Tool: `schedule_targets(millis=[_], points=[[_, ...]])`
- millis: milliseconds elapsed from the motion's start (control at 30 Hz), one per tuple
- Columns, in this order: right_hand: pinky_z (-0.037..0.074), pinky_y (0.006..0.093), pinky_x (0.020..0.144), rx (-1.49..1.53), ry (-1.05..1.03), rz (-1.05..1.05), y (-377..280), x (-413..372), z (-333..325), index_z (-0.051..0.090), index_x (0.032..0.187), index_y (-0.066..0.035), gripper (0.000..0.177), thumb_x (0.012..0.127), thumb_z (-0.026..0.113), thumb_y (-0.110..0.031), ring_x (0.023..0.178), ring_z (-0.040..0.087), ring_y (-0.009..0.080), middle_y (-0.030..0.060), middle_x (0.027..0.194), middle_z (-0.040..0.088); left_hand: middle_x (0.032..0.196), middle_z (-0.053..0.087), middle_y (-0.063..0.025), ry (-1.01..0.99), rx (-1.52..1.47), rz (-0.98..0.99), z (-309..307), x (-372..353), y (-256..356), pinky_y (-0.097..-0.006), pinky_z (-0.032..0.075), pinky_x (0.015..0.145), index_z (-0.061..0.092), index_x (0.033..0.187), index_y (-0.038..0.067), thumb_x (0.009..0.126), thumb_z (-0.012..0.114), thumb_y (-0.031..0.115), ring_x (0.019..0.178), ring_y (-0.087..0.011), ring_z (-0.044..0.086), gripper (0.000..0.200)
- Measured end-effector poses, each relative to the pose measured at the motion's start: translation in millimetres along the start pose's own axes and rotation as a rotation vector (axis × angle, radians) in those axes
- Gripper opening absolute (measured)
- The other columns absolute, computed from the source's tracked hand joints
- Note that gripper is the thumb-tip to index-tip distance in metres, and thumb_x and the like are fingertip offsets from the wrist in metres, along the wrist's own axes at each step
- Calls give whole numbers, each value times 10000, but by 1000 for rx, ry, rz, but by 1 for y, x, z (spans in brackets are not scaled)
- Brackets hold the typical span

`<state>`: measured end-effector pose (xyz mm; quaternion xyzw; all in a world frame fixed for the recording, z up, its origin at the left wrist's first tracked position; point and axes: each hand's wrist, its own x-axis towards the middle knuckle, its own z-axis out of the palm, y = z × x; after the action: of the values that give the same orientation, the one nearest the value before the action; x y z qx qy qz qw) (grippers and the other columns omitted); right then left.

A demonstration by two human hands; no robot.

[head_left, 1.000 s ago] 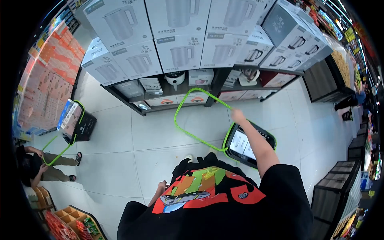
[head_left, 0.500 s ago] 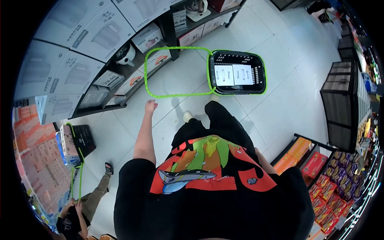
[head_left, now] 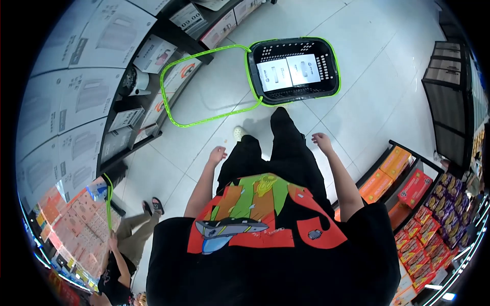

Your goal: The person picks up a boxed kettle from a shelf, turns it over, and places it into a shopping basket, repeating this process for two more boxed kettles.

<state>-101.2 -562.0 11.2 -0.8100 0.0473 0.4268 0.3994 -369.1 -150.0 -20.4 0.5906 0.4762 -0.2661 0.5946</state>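
My left hand (head_left: 218,155) hangs in front of my body with its fingers loosely bent and a little apart, and it touches nothing. On the other side of my legs, my right hand (head_left: 321,142) is held out empty, its fingers apart. A black basket (head_left: 293,95) with a green rim stands on the floor beyond my feet. Inside it lie two white boxes side by side, a left one (head_left: 274,75) and a right one (head_left: 304,69). The basket's long green handle (head_left: 167,108) stretches to the left, nearest to my left hand, but apart from it.
Shelves at the left bear large appliance boxes (head_left: 118,29) and a price sign (head_left: 126,119). Another person (head_left: 138,232) at lower left holds a green handle (head_left: 108,204). At the right are a snack rack (head_left: 427,232), orange boxes (head_left: 376,186) and a dark crate (head_left: 449,102).
My right hand has come into view from beside my body. My left hand has shifted right and down, its fingers looser. The view has turned, and the other person stands nearer to the shelves.
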Motion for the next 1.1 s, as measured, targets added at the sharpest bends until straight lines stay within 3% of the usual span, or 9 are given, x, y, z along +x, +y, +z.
schedule_targets(millis=[100, 333, 467, 600, 733, 800, 833, 967, 1100], points=[[469, 266, 611, -69, -72, -11, 0, 61, -11, 601, 920, 4, 279, 800, 467, -209, 706, 590, 161, 101, 777, 619, 774, 597, -103, 57, -9, -31, 19, -16, -33, -265, 457, 564, 517, 981, 5, 823, 480, 272, 649, -177, 584, 312], [464, 286, 567, -337, -187, 82, -13, 239, 8, 625, 802, 5, 255, 736, 509, -212, 603, 593, 175, 90, 675, 620, 806, 609, -67, 208, -130, -111, 81, -102, 53, -243, 425, 643, 515, 1044, 48, 865, 406, 184, 738, -128, 567, 250], [448, 292, 561, -408, -208, -187, -68, 314, 49, 625, 771, -35, 243, 739, 522, -252, 576, 581, 179, 90, 659, 615, 855, 590, -24, 248, -208, -117, 111, -120, 107, -235, 403, 732, 498, 1075, 84, 882, 391, 202, 817, -95, 542, 250], [451, 275, 580, -359, -257, -78, -114, 360, 84, 610, 803, 3, 255, 752, 531, -234, 624, 587, 170, 81, 677, 619, 851, 583, -28, 240, -238, -146, 143, -123, 127, -250, 410, 759, 483, 1075, 37, 888, 417, 185, 823, -108, 539, 247], [445, 241, 554, 176, -252, 260, -116, 379, 119, 590, 865, 1, 243, 756, 560, -213, 620, 569, 140, 69, 743, 613, 811, 600, -92, 316, -91, -200, 159, -123, 124, -245, 436, 715, 479, 1063, 7, 865, 427, 89, 781, -143, 568, 220], [473, 309, 647, 105, -131, 268, -102, 390, 138, 623, 807, 6, 278, 739, 510, -238, 660, 611, 260, 132, 708, 627, 829, 596, -88, 310, -148, -262, 160, -122, 137, -242, 431, 727, 473, 1070, 3, 864, 427, 85, 797, -146, 566, 226], [451, 360, 762, 53, -42, 235, -98, 400, 147, 600, 889, 30, 326, 738, 496, -240, 832, 585, 325, 203, 850, 610, 838, 592, -89, 296, -196, -273, 161, -119, 141, -246, 429, 737, 470, 1071, -3, 865, 421, 79, 806, -149, 563, 227], [408, 392, 847, -120, 78, 209, -84, 419, 143, 463, 1108, 57, 492, 713, 527, -230, 985, 506, 375, 254, 1041, 529, 854, 581, -93, 259, -409, -312, 158, -108, 138, -259, 425, 764, 459, 1074, -21, 869, 405, 68, 826, -156, 553, 230], [379, 379, 889, -129, 31, 192, -57, 451, 155, 467, 1115, 30, 516, 692, 560, -250, 1058, 454, 358, 222, 1099, 500, 858, 580, -88, 279, -395, -354, 158, -99, 146, -261, 423, 774, 455, 1075, -23, 876, 401, 82, 827, -155, 552, 231]])
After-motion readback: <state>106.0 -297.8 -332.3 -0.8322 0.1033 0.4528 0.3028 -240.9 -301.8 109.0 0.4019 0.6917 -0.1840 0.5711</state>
